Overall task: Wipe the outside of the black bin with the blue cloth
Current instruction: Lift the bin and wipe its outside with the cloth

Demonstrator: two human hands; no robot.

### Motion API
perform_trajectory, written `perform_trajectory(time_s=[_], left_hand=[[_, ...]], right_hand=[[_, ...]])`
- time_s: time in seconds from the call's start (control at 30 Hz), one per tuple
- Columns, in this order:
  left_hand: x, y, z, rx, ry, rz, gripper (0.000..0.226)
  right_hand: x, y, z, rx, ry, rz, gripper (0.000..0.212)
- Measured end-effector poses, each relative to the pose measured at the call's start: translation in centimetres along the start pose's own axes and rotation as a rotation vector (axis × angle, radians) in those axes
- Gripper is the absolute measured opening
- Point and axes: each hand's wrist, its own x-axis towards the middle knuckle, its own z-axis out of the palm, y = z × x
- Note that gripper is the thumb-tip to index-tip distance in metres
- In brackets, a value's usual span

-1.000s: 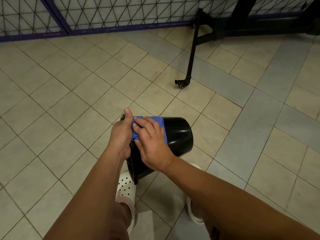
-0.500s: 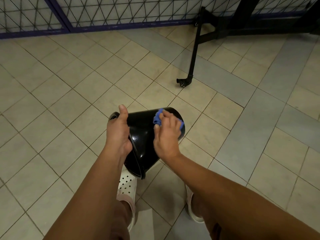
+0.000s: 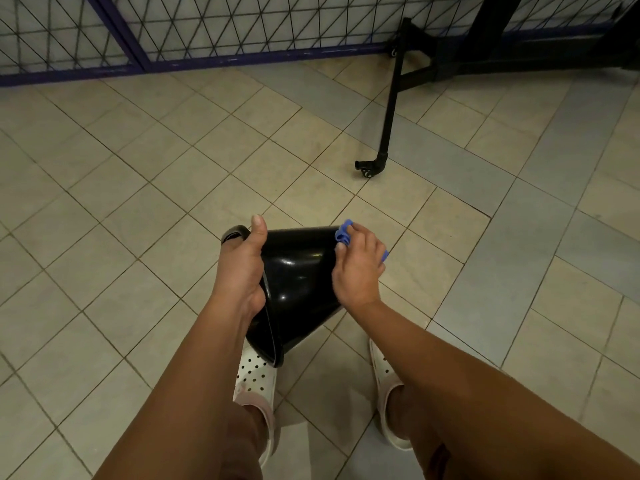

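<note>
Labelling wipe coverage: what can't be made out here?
Head view.
Most of the crumpled blue cloth: under the right hand.
Inside of the glossy black plastic bin: rim seen edge-on.
Fingers of the left hand: behind its palm and the rim.
Top of the black metal stand: cut off by the edge.

Legible text: none in view.
black bin (image 3: 301, 271): the visible glossy wall carries no readable label, brand or number.
blue cloth (image 3: 344, 233): no readable marking.
</note>
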Motion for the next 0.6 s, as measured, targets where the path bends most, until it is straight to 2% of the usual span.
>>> perform_trajectory(time_s=[0.1, 0.23, 0.33, 0.4, 0.6], left_hand=[[0.1, -0.2, 0.2, 0.002, -0.003, -0.031, 0.042], [0.4, -0.5, 0.6, 0.020, -0.073, -0.097, 0.034], [0.2, -0.6, 0.8, 0.034, -0.128, -0.113, 0.035], [0.0, -0.4, 0.9, 0.058, -0.146, -0.076, 0.036], [-0.7, 0.4, 1.0, 0.038, -0.091, 0.014, 0.032]], right_hand=[[-1.8, -1.4, 0.9, -0.057, 0.013, 0.040, 0.040], [-3.6, -4.3, 1.1, -0.040, -0.026, -0.223, 0.041], [-1.9, -4.4, 0.3, -0.070, -0.095, -0.329, 0.037], [-0.1, -3.5, -0.2, -0.063, -0.086, -0.275, 0.032], [1.9, -0.7, -0.3, 0.047, 0.056, 0.135, 0.032]])
